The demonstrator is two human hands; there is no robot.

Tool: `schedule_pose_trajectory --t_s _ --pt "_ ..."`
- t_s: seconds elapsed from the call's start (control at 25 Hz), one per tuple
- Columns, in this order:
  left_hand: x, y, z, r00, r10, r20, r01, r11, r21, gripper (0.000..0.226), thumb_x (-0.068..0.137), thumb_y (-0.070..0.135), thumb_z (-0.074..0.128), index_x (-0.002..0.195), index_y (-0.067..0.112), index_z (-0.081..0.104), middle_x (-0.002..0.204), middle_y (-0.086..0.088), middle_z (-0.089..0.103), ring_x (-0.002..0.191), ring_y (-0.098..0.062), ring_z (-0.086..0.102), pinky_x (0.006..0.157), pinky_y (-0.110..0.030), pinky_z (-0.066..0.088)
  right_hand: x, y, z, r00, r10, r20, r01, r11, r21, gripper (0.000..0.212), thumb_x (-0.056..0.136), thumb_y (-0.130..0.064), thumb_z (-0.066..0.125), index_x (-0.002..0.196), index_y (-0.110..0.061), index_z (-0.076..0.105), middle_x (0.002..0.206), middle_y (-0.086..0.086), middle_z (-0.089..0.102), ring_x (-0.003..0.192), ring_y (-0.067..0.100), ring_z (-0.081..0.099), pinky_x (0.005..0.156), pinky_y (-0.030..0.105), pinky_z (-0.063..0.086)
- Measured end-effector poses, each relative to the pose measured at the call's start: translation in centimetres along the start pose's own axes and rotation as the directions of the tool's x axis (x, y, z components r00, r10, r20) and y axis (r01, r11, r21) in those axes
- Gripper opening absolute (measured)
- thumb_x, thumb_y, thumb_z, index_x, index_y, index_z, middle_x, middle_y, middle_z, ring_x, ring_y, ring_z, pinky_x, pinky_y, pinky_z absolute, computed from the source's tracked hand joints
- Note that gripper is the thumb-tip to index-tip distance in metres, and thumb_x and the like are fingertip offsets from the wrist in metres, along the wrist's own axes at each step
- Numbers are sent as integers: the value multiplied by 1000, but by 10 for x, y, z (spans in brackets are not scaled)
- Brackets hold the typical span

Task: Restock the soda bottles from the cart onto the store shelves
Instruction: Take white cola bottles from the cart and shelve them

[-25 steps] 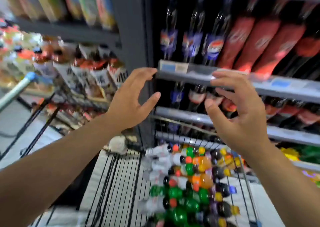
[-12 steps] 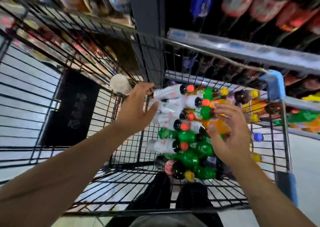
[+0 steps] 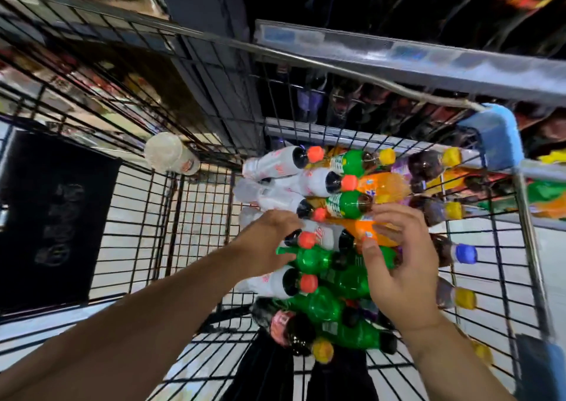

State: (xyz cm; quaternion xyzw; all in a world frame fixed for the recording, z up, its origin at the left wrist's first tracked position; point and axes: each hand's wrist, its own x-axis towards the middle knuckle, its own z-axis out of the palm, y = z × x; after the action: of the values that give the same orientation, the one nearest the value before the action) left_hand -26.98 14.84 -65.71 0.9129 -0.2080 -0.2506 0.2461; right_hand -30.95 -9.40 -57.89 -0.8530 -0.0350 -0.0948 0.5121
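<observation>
Head view: wire cart over pale floor, dark shelves at 12 o'clock. Bottles heaped in cart at 3 o'clock; left hand and right hand spread loose upon them, grasp uncertain.

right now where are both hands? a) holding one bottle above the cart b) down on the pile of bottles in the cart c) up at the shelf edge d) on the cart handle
b, the left hand and right hand both reach onto the bottles piled in the cart.
</observation>
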Motion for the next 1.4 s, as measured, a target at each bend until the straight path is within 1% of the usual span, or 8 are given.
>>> schedule_pose_trajectory --t_s 0.16,0.28,0.48,0.64,0.92,1.04,1.16,1.4 --pt "12 2 2 998 43 39 -44 998 42 53 91 17 71 142 18 53 149 -2 47 140 -23 37 116 -33 28 -2 8 3 993 113 29 -115 991 64 22 86 -23 57 107 -19 59 117 1 56 114 28 60 87 48 57" --pt "-5 5 -13 989 -20 -149 -3 988 -156 41 86 14 77 126 16 66 131 5 60 122 -18 52 102 -38 42 -1 13 5 978 197 67 -200 980 26 23 83 -24 57 106 -21 61 115 -1 57 116 23 58 94 42 54" --pt "-39 34 -72 899 -300 -318 86 834 -545 39 74 41 86 109 43 67 108 26 68 100 7 61 75 -8 47 -4 7 12 951 213 224 -206 977 -55 38 82 -25 74 114 -36 57 118 -20 59 117 -14 49 92 -1 33" --pt "-50 80 -105 956 -187 -227 -37 689 -723 50 66 40 88 113 34 73 113 11 74 107 -11 70 94 -35 55 -6 2 15 854 244 460 -314 946 80 74 74 -43 88 139 -43 51 136 -30 56 128 -8 51 101 9 41" --pt "-45 105 -101 980 -63 -191 -133 507 -852 66 68 8 90 129 16 66 129 2 70 123 -16 63 105 -28 49 -6 -1 18 886 140 443 -302 897 322 66 77 -29 89 134 -39 58 123 -13 70 117 9 66 92 19 54" --pt "-40 65 -95 998 45 49 5 682 -732 110 60 27 96 150 44 36 155 16 42 143 -2 38 114 -35 37 -3 0 16 910 209 358 -331 886 323 62 78 -32 88 130 -46 56 121 -20 69 115 2 65 89 17 55" --pt "-50 19 -50 918 -231 322 322 909 -267 122 55 40 98 148 56 21 158 20 26 138 0 29 109 -27 27 1 5 10 920 293 259 -375 852 366 61 79 -29 86 131 -43 56 121 -20 69 114 2 65 92 26 58" --pt "-71 -17 37 944 -261 203 277 959 -55 86 68 32 91 139 37 43 130 11 60 110 -11 60 91 -30 51 5 12 4 926 317 206 -370 869 328 62 82 -22 84 134 -37 55 119 -23 68 114 2 64 88 23 59"
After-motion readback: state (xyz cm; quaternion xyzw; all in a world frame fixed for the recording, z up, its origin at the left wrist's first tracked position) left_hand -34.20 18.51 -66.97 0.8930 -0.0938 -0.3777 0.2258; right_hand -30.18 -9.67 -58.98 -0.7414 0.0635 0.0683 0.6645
